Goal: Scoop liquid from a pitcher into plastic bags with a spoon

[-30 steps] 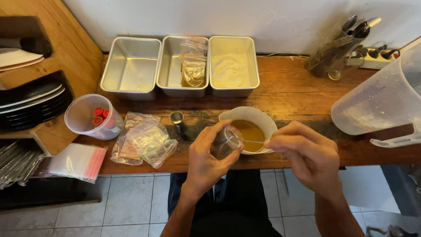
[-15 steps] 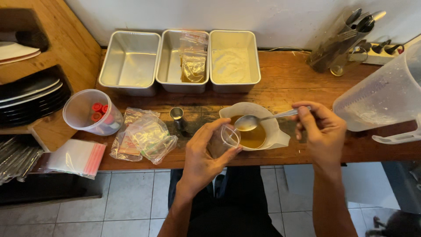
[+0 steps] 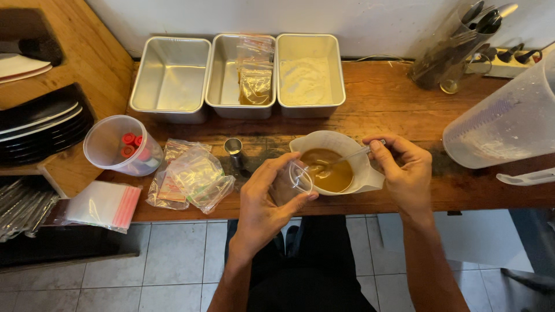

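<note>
Left hand (image 3: 263, 199) grips clear cup (image 3: 293, 180); right hand (image 3: 404, 170) pinches spoon (image 3: 341, 159) in brown-liquid jug (image 3: 335, 167).

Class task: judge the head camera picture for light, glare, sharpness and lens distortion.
Head view: even, soft light; mild glare on the metal trays; wide-angle bending at the edges, stretching the plastic jug; left hand and right hand sharp, the spoon thin but readable.

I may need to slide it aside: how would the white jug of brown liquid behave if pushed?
The white jug looks roughly half full of brown liquid, so it is probably fairly heavy and should slide rather than tip. A quick shove would likely slosh the liquid toward the spout. The spoon that the right hand holds inside could catch on the rim.
</note>
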